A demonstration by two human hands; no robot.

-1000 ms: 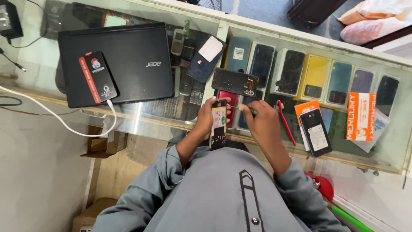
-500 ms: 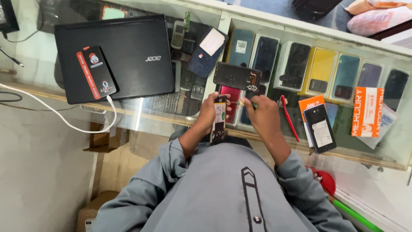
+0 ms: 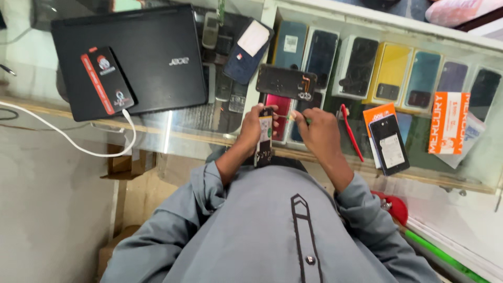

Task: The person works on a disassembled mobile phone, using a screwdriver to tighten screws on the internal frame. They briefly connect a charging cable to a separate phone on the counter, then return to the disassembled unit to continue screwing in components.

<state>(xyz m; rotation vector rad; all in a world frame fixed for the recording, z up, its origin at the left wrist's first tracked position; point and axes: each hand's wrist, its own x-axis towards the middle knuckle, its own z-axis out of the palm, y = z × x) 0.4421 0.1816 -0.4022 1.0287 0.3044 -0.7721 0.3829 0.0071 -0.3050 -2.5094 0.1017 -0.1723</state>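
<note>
Glass counter [image 3: 199, 131], opened phone [image 3: 263, 137] in left grip [image 3: 255, 127], right grip [image 3: 319, 133] probing it

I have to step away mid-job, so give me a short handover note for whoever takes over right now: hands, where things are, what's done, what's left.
Left hand: holds the opened phone upright at the near edge of the glass counter.
Right hand: grips a thin tool, its tip at the phone's top end.
Nearby: a detached black back panel lies on the glass just beyond the hands; a red-handled tool lies right of the right hand; a closed black laptop sits to the left.
Done: the phone is open, its insides exposed.
Left: work at the top end is under way; the phone is not yet closed up.
</note>
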